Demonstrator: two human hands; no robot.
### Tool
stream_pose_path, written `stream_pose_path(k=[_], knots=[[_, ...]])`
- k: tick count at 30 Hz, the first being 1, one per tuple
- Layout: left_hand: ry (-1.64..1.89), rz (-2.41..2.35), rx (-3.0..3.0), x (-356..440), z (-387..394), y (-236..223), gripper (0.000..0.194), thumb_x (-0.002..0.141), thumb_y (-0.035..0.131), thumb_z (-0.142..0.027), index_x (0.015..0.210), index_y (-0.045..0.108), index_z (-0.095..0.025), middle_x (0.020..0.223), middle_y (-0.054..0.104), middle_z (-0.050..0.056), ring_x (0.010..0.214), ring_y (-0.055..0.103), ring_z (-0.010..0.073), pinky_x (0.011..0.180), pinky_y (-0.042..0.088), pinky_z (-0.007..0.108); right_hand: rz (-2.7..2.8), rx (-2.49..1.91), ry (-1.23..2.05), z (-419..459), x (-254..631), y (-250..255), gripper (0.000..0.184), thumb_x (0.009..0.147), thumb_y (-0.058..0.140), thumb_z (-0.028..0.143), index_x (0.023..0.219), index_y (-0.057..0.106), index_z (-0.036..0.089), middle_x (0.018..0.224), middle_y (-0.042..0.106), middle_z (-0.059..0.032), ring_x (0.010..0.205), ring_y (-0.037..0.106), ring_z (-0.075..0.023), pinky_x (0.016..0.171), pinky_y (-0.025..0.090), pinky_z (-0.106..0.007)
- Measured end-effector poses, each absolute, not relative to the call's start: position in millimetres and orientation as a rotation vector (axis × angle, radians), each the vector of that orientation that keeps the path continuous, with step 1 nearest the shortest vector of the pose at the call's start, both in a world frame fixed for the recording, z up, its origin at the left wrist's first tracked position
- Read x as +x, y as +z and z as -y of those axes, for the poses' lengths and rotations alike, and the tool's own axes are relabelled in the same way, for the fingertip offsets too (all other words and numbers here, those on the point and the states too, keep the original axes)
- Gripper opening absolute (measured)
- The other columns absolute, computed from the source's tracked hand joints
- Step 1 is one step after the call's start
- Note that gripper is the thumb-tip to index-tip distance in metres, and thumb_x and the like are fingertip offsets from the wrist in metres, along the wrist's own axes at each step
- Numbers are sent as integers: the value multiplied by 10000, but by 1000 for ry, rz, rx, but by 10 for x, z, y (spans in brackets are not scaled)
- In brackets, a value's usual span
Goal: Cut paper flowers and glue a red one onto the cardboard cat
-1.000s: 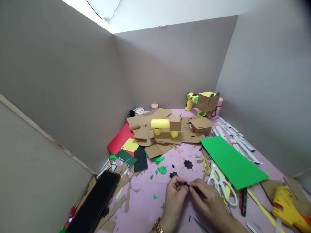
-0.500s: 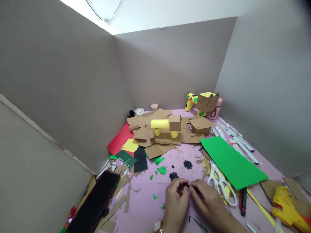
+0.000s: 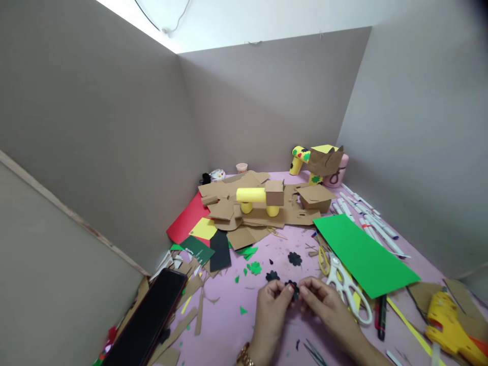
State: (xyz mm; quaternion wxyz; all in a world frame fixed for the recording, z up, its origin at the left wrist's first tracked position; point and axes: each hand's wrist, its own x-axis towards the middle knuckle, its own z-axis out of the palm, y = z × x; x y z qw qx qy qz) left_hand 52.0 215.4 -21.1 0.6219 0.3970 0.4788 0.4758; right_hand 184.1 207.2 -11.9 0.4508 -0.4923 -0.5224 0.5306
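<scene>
Between the thumb and fingers of my left hand is a small black paper flower, opened out flat. My right hand has its thumb and fingers pinched at the flower's right edge. Just beyond the fingers, a second black paper flower and a third one lie on the pink tabletop. A green paper flower rests further left among green scraps. Below my right hand lie pointed metal tweezers or small scissors, partly out of view.
White-handled scissors, green paper, black marker and yellow glue gun are at right. A phone and scraps lie left. Behind stand a yellow tube figure with a cardboard head and a spotted one.
The black paper, bunched up between my fingertips before, now shows as an open flower. My hands have drawn slightly apart, and the left wrist has turned.
</scene>
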Motion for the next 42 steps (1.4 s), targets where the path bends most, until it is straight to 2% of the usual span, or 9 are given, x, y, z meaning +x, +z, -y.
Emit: stream_pose_path(k=[8,15,20,26,32,37,40,42], knots=[[1055,-968,860,567,-2141,-183,458,715,604,-582,560,558,-153,496,556,6,453,476,112,502,355,226,1208,-1186,1407,-2098,1859,-158,415,735,597,587,663,543,181,532,569,19,477,512,-129,480,391,-246],[1175,-1211,1096,506,-2142,-189,439,785,532,-562,598,527,-165,516,496,-23,487,435,114,482,318,216,1244,-1283,1341,-2149,1861,-193,411,728,578,589,650,522,189,498,525,52,409,477,-105,433,371,-225],[1350,-1249,980,461,-2167,-146,402,826,498,-526,671,542,-157,572,494,-26,500,438,106,484,339,206,1363,-1406,1199,-2225,1889,-165,347,807,480,491,615,506,204,457,528,49,371,470,-117,399,363,-226],[1539,-1273,824,387,-2216,-143,425,743,569,-580,646,556,-166,548,513,-32,505,463,116,492,364,215,1563,-1558,868,-2406,1893,-125,254,783,495,302,546,525,217,414,530,43,406,507,-154,430,361,-251],[1639,-1248,646,342,-2277,-180,419,691,621,-567,640,573,-154,543,523,-37,470,462,98,472,372,212,1775,-1709,577,-2580,1956,-108,248,765,551,242,522,576,197,515,623,-12,539,578,-191,533,395,-288],[1689,-1240,605,335,-2282,-188,381,698,634,-531,662,574,-156,563,530,-44,492,470,89,485,382,201,1938,-1790,443,-2630,1984,68,202,862,531,187,694,639,154,671,670,-18,655,618,-173,641,464,-316],[1703,-1241,589,332,-2280,-193,365,711,631,-515,674,575,-156,562,536,-47,493,473,83,484,378,191,2058,-1780,423,-2685,1872,143,158,897,546,249,815,640,152,792,676,-3,749,637,-156,728,501,-347],[1707,-1240,584,330,-2282,-200,365,710,631,-515,677,572,-157,565,538,-47,488,473,83,473,371,190,2126,-1765,417,-2736,1764,158,153,904,543,277,906,637,157,917,675,-25,832,639,-170,775,509,-377]])
